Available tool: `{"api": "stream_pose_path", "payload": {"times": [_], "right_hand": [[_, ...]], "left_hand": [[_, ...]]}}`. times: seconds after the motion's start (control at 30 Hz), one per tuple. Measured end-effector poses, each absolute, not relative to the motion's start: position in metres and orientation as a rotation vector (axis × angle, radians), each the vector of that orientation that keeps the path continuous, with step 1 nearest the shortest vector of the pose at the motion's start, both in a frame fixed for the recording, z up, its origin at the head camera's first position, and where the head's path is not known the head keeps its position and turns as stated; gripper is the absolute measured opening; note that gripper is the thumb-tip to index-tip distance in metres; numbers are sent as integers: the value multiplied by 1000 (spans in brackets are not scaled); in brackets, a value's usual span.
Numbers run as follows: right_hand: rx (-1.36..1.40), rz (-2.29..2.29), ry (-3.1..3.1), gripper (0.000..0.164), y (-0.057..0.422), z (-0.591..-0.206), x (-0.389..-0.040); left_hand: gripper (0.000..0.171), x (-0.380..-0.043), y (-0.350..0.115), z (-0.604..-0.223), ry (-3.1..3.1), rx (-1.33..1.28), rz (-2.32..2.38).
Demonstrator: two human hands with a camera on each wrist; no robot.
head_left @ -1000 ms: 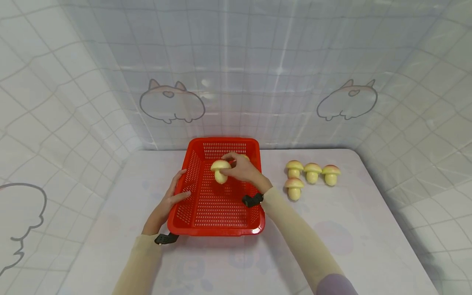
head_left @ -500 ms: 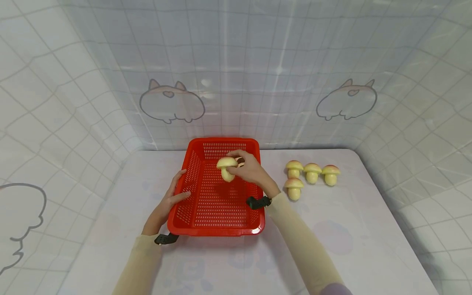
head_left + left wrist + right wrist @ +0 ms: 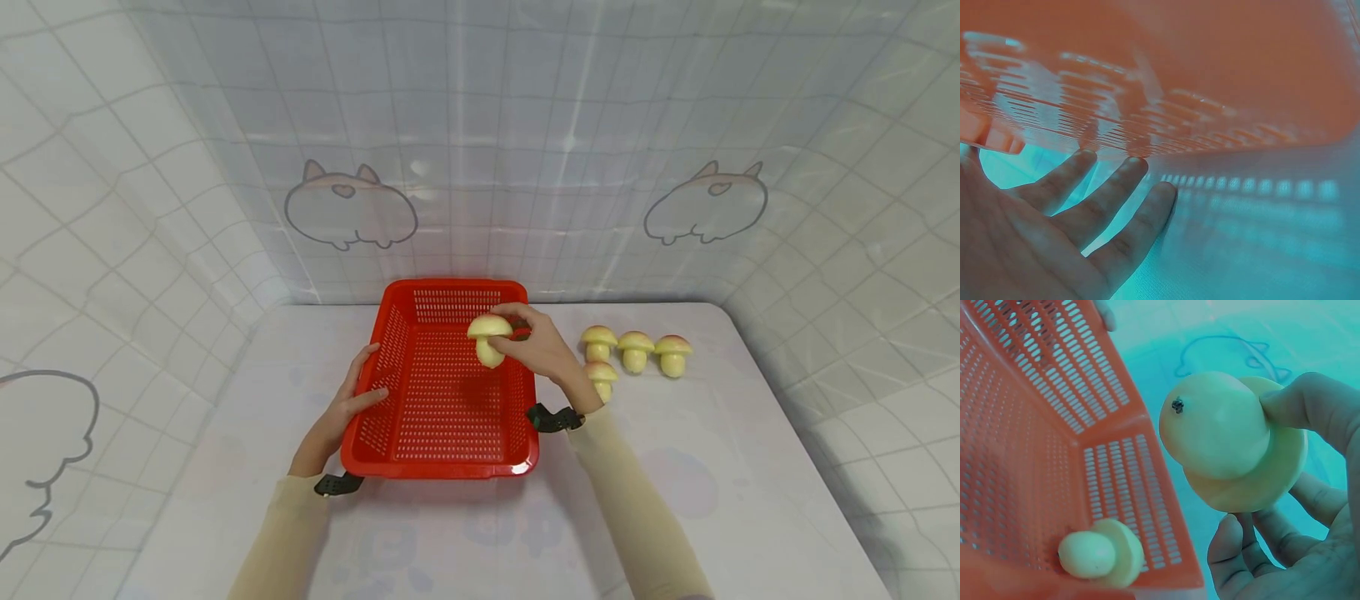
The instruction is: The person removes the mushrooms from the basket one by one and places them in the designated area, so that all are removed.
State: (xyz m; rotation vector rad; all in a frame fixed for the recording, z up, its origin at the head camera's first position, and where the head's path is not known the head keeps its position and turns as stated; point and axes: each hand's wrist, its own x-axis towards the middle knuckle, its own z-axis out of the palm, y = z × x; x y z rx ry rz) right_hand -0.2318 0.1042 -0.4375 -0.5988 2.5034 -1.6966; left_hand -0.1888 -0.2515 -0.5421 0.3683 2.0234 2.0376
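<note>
A yellow toy mushroom (image 3: 491, 354) with a rounded cap is pinched by my right hand (image 3: 542, 346), above the right side of the red plastic basket (image 3: 440, 470). In the right wrist view, the thumb presses the stem of this mushroom (image 3: 1213, 428) while the fingers support its cap. My left hand (image 3: 339, 410) holds the basket's left rim, its thumb inside and fingers outside. Those fingers (image 3: 1138, 219) touch the perforated wall in the left wrist view. Another toy mushroom (image 3: 1088, 554) lies in a basket corner, hidden by my right hand in the head view.
Right of the basket, several more toy mushrooms (image 3: 634, 352) stand on the pale table (image 3: 720, 467). My right wrist partly covers the nearest mushroom (image 3: 600, 375). A grid-patterned curtain (image 3: 495, 167) surrounds the table at the back and sides.
My right hand has moved right, carrying the toy mushroom from above the basket's middle toward its right rim. My left hand and the basket have stayed in place.
</note>
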Motion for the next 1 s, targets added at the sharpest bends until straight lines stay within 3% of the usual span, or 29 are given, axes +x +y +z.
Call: {"api": "stream_pose_path", "payload": {"times": [1.0], "right_hand": [[-248, -1859, 2518, 47, 207, -459, -206]], "left_hand": [[81, -189, -251, -537, 2007, 357, 2034]]}}
